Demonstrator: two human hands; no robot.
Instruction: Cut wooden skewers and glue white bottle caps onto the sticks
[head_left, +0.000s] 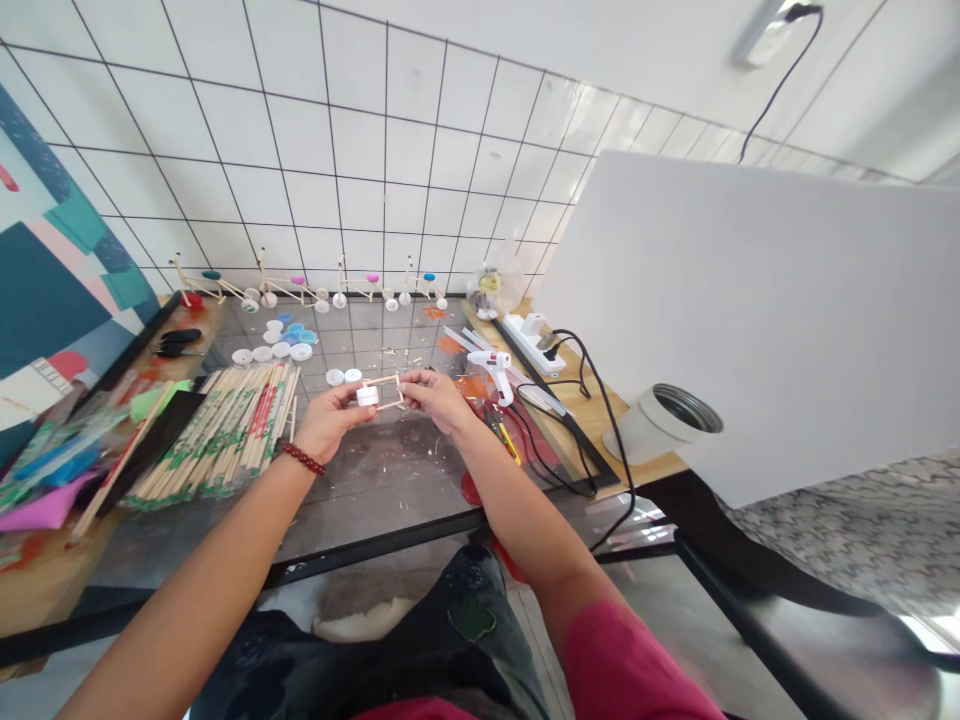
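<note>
Between my hands, above the glass tabletop, is a small frame of wooden sticks [390, 405] with white bottle caps [367, 396] at its left end. My left hand [330, 418], with a red bead bracelet on the wrist, is closed on the cap end, thumb below and fingers above. My right hand [433, 395] pinches the short cross stick at the frame's right end. Two loose white caps [343, 377] lie just beyond my left hand. To the right of my right hand rests a white hot glue gun [492, 372].
Bundled chopsticks [217, 430] lie at left, with white and blue caps [289, 340] behind them. Several small stick tricycles [360, 285] line the wall. At right are a power strip [534, 345], black cables, a yellow utility knife [507, 438] and a grey-white bucket [664, 425].
</note>
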